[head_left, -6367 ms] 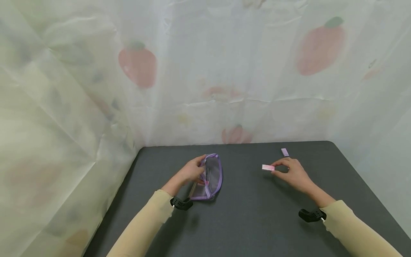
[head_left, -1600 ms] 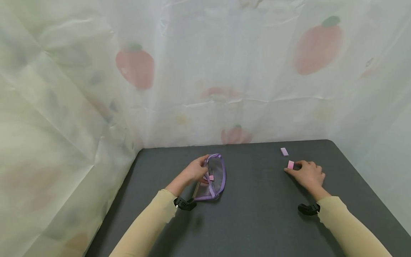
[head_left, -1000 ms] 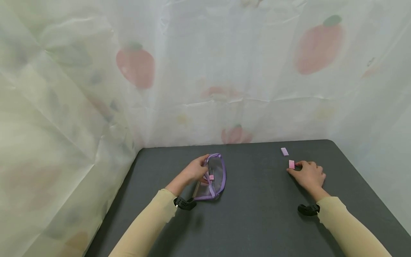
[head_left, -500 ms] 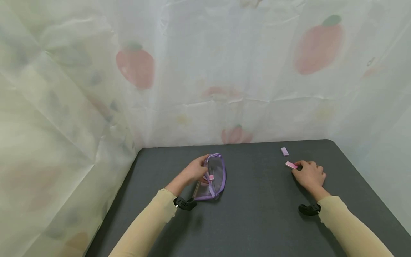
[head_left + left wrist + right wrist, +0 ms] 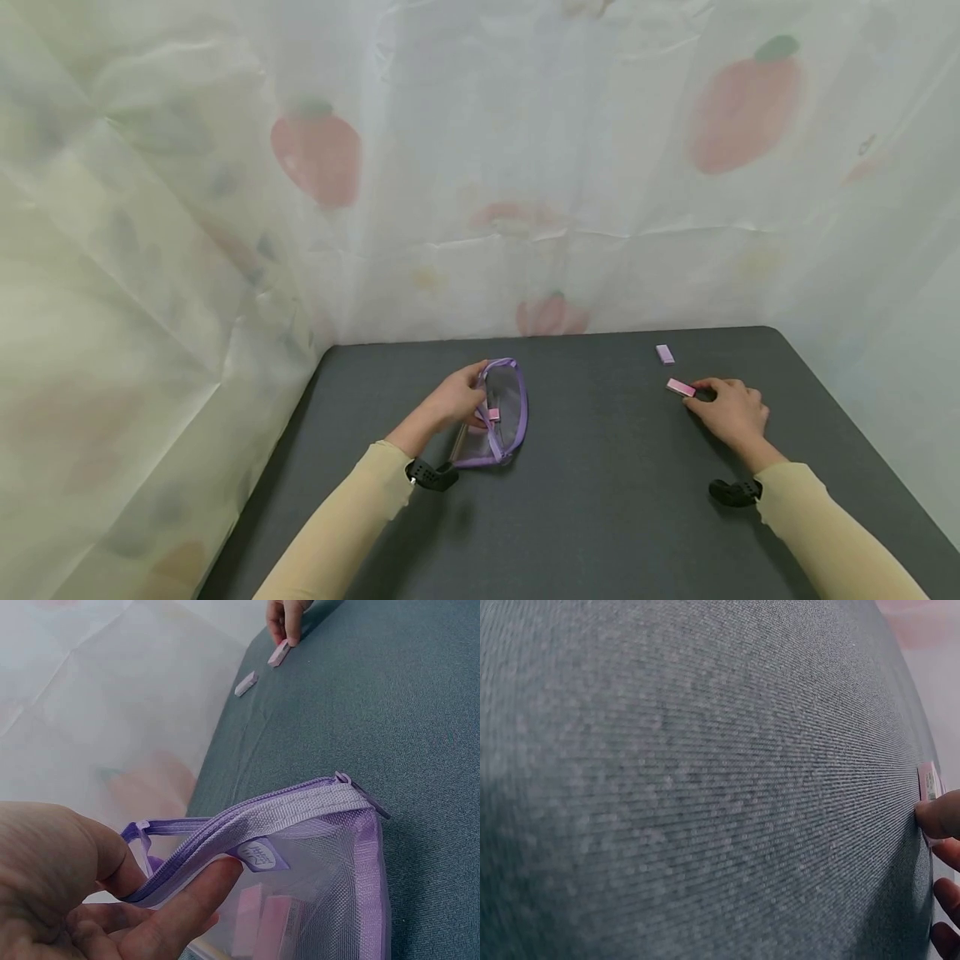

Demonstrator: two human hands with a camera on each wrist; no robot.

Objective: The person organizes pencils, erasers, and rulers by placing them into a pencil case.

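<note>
While our left hand [image 5: 450, 400] pinches the zipper edge of the purple mesh pouch [image 5: 498, 412] at centre frame, holding its mouth open, our right hand [image 5: 731, 410] touches a pink eraser [image 5: 680, 387] lying flat on the dark table [image 5: 600, 517] at right, fingertips on it, not yet lifted. Pink erasers already show inside the pouch. A lilac eraser [image 5: 664, 354] waits just beyond, toward the upper right.

A dark grey bench [image 5: 600, 517] carries a purple mesh pouch [image 5: 504, 410] at the left fingers [image 5: 468, 392], a pink eraser [image 5: 680, 387] lying flat at the right fingers [image 5: 708, 386], and a lilac eraser [image 5: 664, 354] just beyond them, near the far edge.
</note>
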